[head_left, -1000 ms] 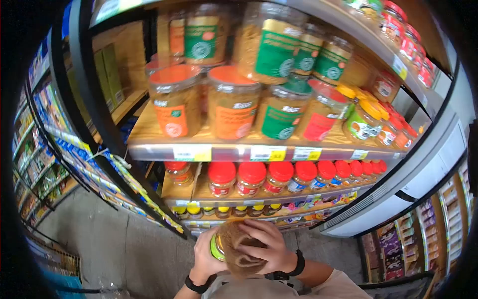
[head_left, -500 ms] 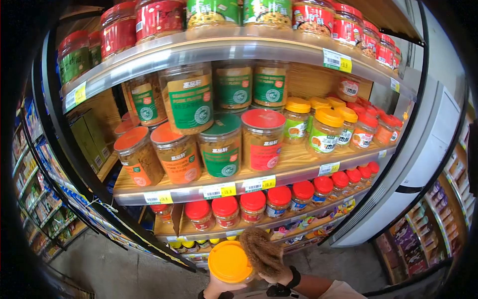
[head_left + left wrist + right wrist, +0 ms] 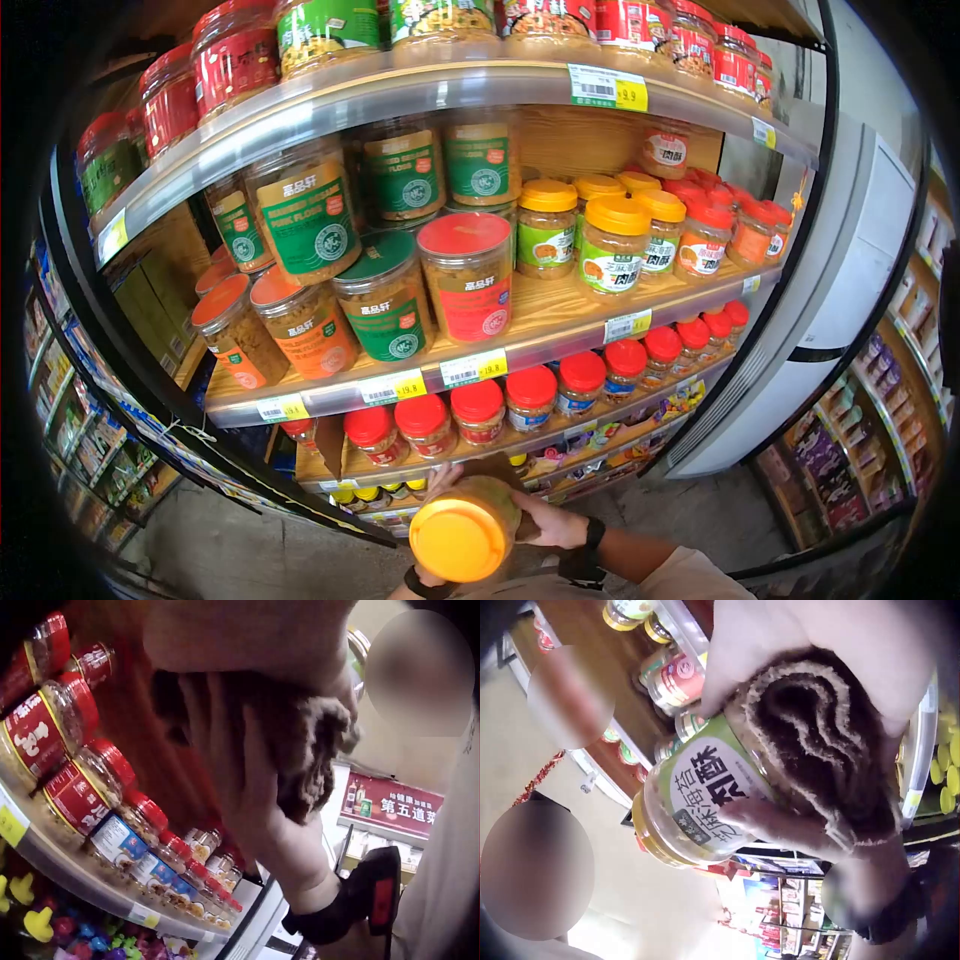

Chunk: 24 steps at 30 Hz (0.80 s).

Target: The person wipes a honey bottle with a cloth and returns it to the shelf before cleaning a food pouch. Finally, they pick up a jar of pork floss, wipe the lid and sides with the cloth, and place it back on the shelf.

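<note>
A jar (image 3: 460, 535) with a yellow-orange lid and a green and white label (image 3: 716, 784) is held tilted low in front of the body, its lid facing up in the head view. My left hand (image 3: 441, 481) grips it from the left, and its thumb lies along the label in the right wrist view. Folded in my right hand (image 3: 552, 522) is a brown fuzzy cloth (image 3: 810, 742), pressed against the lower end of the jar. In the left wrist view, the right-hand fingers (image 3: 259, 765) curl over the cloth. The jar's underside is hidden by the cloth.
A middle shelf (image 3: 560, 325) carries large tubs and similar yellow-lidded jars (image 3: 613, 245). Red-lidded jars (image 3: 478, 410) line the shelf below, close above my hands. Black shelf posts stand left and right, with a white cabinet (image 3: 830, 330) at the right.
The view has tipped up and moved right along the shelves. The jar has turned lid-up toward the head camera, and the cloth has gone from its near side to behind its lower end.
</note>
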Motion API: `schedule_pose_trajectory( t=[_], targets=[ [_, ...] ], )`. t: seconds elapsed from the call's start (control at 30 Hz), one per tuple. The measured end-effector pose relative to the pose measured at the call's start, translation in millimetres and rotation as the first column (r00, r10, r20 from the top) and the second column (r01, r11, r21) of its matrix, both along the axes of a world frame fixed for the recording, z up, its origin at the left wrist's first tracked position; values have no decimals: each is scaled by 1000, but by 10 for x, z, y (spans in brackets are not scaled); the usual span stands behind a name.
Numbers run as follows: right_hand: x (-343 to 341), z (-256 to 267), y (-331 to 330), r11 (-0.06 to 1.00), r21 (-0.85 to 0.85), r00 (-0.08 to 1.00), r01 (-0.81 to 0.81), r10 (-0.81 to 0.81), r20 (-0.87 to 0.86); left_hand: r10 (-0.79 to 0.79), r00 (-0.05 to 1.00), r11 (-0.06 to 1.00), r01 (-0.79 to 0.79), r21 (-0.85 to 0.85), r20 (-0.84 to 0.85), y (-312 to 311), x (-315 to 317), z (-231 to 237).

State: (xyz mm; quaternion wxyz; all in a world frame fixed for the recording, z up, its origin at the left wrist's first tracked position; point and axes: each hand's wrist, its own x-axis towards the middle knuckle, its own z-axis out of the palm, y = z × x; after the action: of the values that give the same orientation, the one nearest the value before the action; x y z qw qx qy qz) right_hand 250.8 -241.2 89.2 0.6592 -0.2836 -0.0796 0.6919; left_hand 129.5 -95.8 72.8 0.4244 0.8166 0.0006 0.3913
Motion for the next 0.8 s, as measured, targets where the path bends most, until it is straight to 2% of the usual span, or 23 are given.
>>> schedule_pose_trajectory(
  t=[0.03, 0.07, 0.1, 0.13, 0.17, 0.2, 0.23, 0.27, 0.3, 0.33, 0.37, 0.4, 0.43, 0.47, 0.5, 0.53, 0.57, 0.6, 0.63, 0.67, 0.7, 0.77, 0.8],
  targets=[
    [50, 6, -40, 1000, -4, 997, 30, -30, -77, -60, 998, 994, 61, -90, 7, -35, 55, 24],
    [131, -66, -148, 973, 228, 867, 33, -141, 478, -193, 973, 891, 118, -439, -130, -101, 115, 46],
    [238, -175, -288, 907, 411, 448, -91, -331, 830, -354, 911, 672, 92, -735, -210, -161, 165, 79],
    [334, -213, -414, 956, 288, 514, -58, -218, 829, -342, 931, 826, 233, -513, -128, -182, 211, 187],
    [487, -219, -538, 965, 237, 333, -117, -186, 924, -335, 933, 831, 225, -510, -134, -211, 303, 238],
    [565, -334, -639, 961, 271, 536, -61, -197, 821, -254, 963, 929, 218, -299, -88, -258, 421, 275],
    [619, -326, -678, 957, 289, 708, -3, -203, 677, -182, 983, 981, 180, -74, -22, -298, 542, 331],
    [739, -272, -731, 937, 348, 362, 5, -326, 873, -170, 985, 983, 169, -66, -20, -333, 641, 430],
    [828, -103, -774, 913, 407, -44, -11, -408, 912, -118, 992, 987, 114, 111, 37, -380, 724, 550],
    [871, -51, -862, 915, 393, -199, 98, -368, 908, -77, 992, 959, 46, 281, 101, -425, 810, 632],
    [935, 46, -954, 910, 400, -264, 108, -361, 894, -69, 992, 957, 36, 287, 107, -450, 912, 657],
    [933, 172, -1040, 887, 382, 157, 259, -429, 889, 23, 983, 940, -83, 332, 181, -456, 1024, 664],
    [968, 241, -1111, 876, 295, 539, 383, -471, 699, 110, 960, 909, -202, 364, 258, -459, 1133, 681],
    [1072, 57, -1283, 833, 476, -24, 284, -490, 872, 150, 944, 882, -262, 392, 295, -449, 1257, 749],
    [1130, 44, -1374, 836, 493, -346, 240, -401, 848, 193, 931, 945, -261, 197, 309, -455, 1429, 666],
    [1153, 40, -1442, 826, 443, -86, 349, -442, 893, 211, 928, 941, -278, 194, 309, -446, 1555, 598],
    [1127, 154, -1477, 824, 356, 179, 440, -469, 865, 216, 933, 952, -266, 149, 287, -427, 1679, 604],
    [1174, 142, -1506, 835, 348, 190, 427, -459, 868, 221, 939, 962, -255, 101, 264, -407, 1799, 646],
    [1233, 121, -1536, 812, 251, 414, 527, -503, 759, 225, 944, 968, -244, 52, 242, -399, 1913, 721],
    [1284, 112, -1560, 792, 125, 596, 597, -542, 593, 286, 900, 946, -320, 55, 329, -441, 2000, 940],
    [1318, 137, -1575, 803, 117, 606, 584, -527, 596, 339, 845, 917, -394, 53, 413, -498, 2075, 1189],
    [1381, 206, -1581, 732, -55, 670, 679, -586, 455, 364, 823, 918, -397, -18, 436, -563, 2186, 1413],
    [1424, 196, -1593, 743, -56, 679, 667, -574, 458, 381, 806, 904, -427, -1, 453, -594, 2217, 1525]
  ],
)
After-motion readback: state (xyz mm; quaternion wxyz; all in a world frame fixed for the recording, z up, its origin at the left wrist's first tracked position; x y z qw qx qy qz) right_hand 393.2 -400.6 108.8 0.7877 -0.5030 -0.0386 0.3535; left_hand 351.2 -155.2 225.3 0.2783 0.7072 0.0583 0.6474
